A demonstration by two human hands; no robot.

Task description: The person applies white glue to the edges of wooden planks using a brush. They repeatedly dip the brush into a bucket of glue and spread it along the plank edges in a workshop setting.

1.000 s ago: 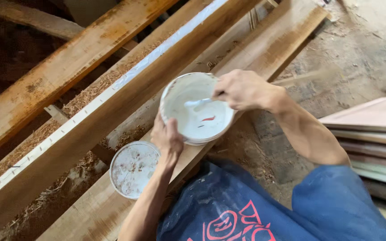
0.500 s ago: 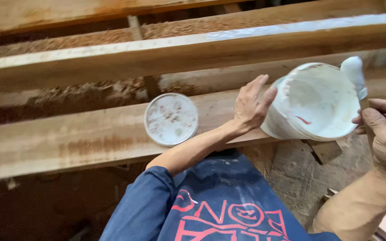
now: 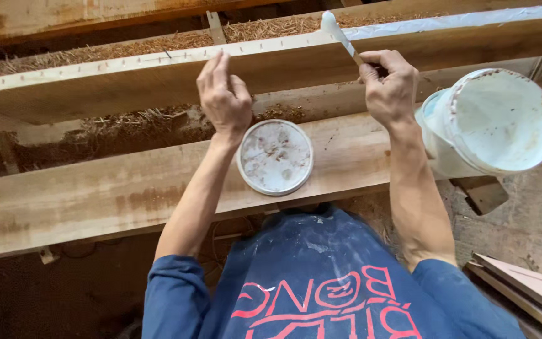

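Spatula (image 3: 340,32) in right hand (image 3: 389,88), seemingly above plank (image 3: 127,85).

White-coated spatula (image 3: 339,32) — held tilted over plank edge (image 3: 158,63), white putty tip up

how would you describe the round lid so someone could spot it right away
Find the wide wooden plank running across the middle, just above the person's blue shirt. The round lid lies flat on it, between the two forearms and below the left hand. Unlike the deep white bucket tilted at the right, it is a shallow white disc smeared with brownish patches.
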